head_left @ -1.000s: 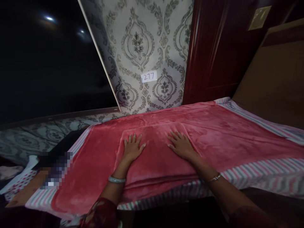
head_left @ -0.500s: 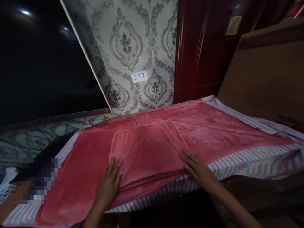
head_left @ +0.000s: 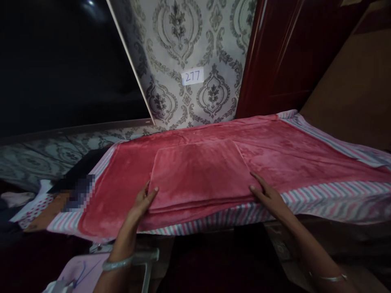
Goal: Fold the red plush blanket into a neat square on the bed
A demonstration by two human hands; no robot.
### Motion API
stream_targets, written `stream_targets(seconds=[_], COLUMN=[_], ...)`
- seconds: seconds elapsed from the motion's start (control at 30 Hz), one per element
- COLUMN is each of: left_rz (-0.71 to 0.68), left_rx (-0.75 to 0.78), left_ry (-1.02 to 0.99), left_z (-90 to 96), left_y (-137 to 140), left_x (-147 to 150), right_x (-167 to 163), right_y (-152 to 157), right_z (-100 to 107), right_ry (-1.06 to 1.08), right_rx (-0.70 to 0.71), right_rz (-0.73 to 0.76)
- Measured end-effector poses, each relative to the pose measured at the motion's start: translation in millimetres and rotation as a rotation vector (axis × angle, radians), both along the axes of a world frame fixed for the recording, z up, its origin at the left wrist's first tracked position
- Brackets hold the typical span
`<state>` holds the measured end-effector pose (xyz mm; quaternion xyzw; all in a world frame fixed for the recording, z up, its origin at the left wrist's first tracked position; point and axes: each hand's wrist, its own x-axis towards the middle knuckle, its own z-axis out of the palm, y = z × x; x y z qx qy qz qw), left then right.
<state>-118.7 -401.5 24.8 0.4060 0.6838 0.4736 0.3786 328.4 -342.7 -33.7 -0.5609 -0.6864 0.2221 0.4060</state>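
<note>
folded red cloth (head_left: 200, 175) on a spread red blanket (head_left: 293, 150)

the left hand (head_left: 143, 201) and right hand (head_left: 270, 197) touch its left and right edges near the front, fingers and thumbs parted; whether they pinch it, i cannot tell. striped fabric (head_left: 324, 191) borders the blanket.

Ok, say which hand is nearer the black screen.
Left. The left hand is at the left side of the folded cloth, toward the black screen; the right hand is at the cloth's right, farther away.
</note>
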Motion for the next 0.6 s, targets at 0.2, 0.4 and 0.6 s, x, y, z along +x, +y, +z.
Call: stream_targets(seconds=[0.2,0.4,0.6], left_rz=[0.011,0.02,-0.034], left_rx=[0.083,-0.011,-0.011], left_ry=[-0.3,-0.331,-0.188], left_z=[12.1,9.6,15.4], left_y=[-7,-6,4], left_x=[9,9,7], right_x=[1,4,2], right_y=[-3,-9,-12], right_z=[3,-6,-14], right_ry=[-0.021,-0.115,-0.211], right_rx=[0.071,0.099,0.12], right_rz=[0.042,0.147,0.169])
